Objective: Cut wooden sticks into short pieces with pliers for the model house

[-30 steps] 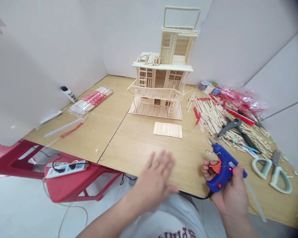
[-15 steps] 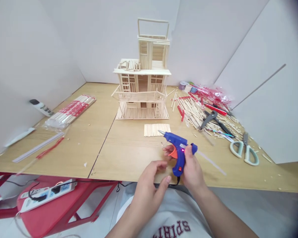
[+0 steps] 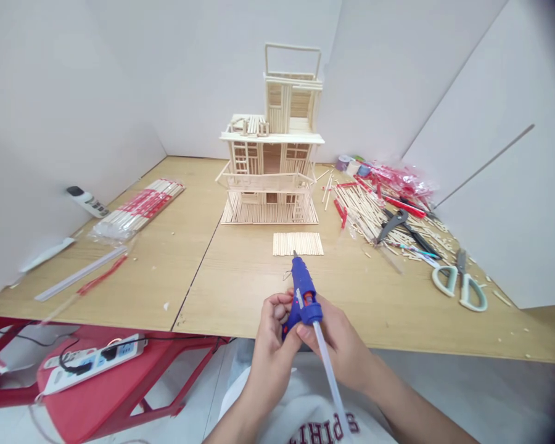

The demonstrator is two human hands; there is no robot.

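Glue gun [image 3: 304,279], lower centre of frame, nozzle toward stick panel [image 3: 298,244] | right hand [image 3: 345,342]: grasping gun from its right | left hand [image 3: 272,339]: fingers curled at handle's left side, grasping it too | glue stick [image 3: 328,364] trailing to bottom edge | stick house [image 3: 272,138], upper centre | scissors [image 3: 461,262], right

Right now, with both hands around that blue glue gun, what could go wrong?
A red light glows on the glue gun, so it may be hot: the left hand or right hand could get burned by slipping toward the nozzle. Glue might drip onto the stick panel, which the nozzle tip overlaps in view. The long glue stick behind could snag on the shirt.
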